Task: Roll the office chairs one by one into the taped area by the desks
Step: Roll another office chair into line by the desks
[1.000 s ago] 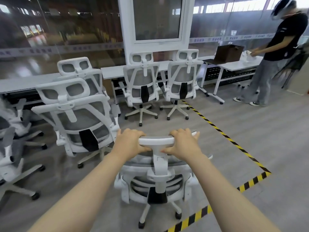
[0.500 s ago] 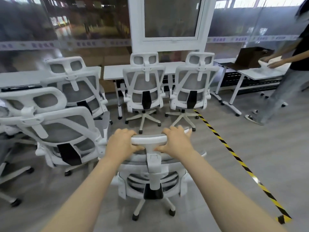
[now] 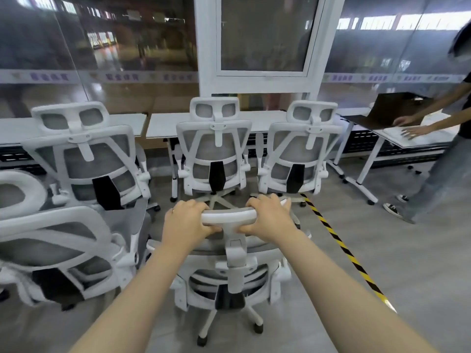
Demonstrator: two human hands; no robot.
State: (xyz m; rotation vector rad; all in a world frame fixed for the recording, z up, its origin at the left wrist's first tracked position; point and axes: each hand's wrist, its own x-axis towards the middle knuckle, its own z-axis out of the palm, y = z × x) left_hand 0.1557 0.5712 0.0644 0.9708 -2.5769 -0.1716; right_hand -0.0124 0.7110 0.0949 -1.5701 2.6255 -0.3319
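A white mesh office chair (image 3: 230, 278) stands right in front of me, seen from behind. My left hand (image 3: 184, 222) grips the left end of its headrest (image 3: 228, 216) and my right hand (image 3: 267, 217) grips the right end. The chair is inside the yellow-and-black floor tape (image 3: 341, 244), which runs along its right side. Two parked white chairs (image 3: 214, 151) (image 3: 303, 154) face the white desks (image 3: 163, 126) just ahead of it.
Two more white chairs (image 3: 86, 159) (image 3: 58, 253) crowd the left side, the nearer one almost touching my chair. A person (image 3: 438, 159) stands at the right by a desk with a dark laptop (image 3: 392, 110). Grey floor lies beyond the tape on the right.
I have rolled the chair forward, past the tape corner and close behind the parked chairs. The left chairs have slid toward the frame edge. Both hands kept their grip.
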